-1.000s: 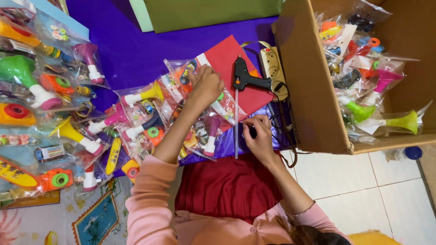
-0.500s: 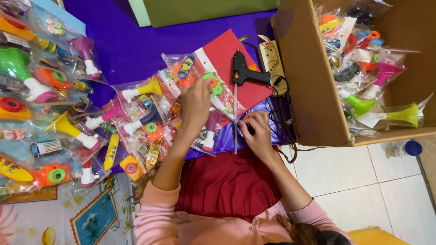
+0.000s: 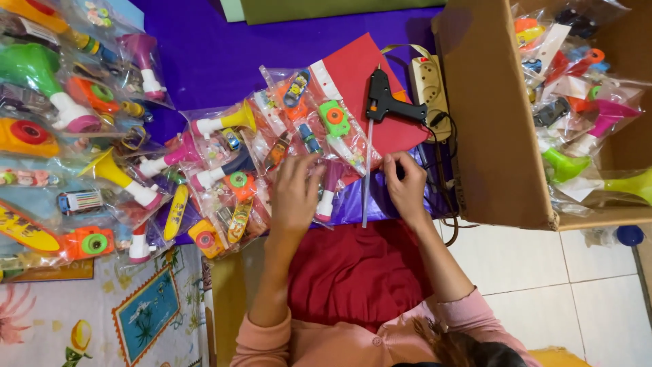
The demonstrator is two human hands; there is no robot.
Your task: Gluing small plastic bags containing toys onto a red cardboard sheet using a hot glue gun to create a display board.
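Purple cloth (image 3: 224, 61) over tiled floor, strewn with bagged toys. Near: left hand (image 3: 295, 194) lies flat, fingers spread, on a clear toy bag (image 3: 319, 129); right hand (image 3: 406, 187) pinches the bag's edge beside a thin stick (image 3: 367, 170), long axis pointing away from the person. Step judged: bag sealing; next calls for the black glue gun (image 3: 387, 103), lying farther off on red card (image 3: 367, 75).
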